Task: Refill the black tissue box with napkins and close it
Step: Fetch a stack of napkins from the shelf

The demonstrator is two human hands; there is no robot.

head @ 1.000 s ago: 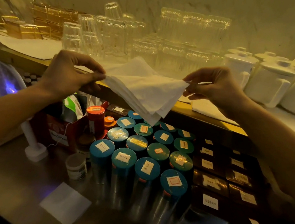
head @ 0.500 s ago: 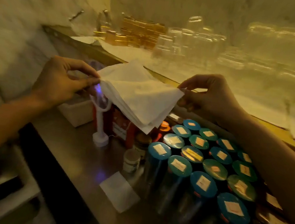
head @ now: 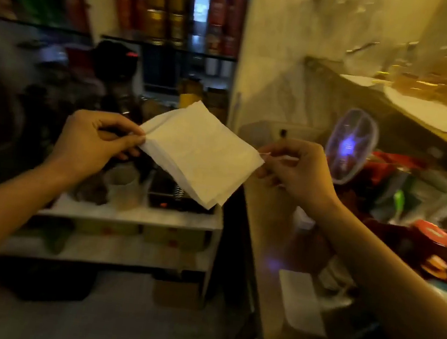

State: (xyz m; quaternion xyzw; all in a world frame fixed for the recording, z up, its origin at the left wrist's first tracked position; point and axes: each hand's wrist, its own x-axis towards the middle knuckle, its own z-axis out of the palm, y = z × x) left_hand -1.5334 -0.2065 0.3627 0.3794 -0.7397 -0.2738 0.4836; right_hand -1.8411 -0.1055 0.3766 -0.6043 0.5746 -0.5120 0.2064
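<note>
Both hands [head: 99, 140] [head: 298, 170] raised, pinching.

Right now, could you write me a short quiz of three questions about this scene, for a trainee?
1. True or false: both hands hold the napkins.
2. Which corner does the left hand pinch? A. left B. bottom
3. Fill in: a single white sheet lies on the ___.

Key: 1 true; the right hand pinches the opposite corner. 2 A. 3 counter.
</note>
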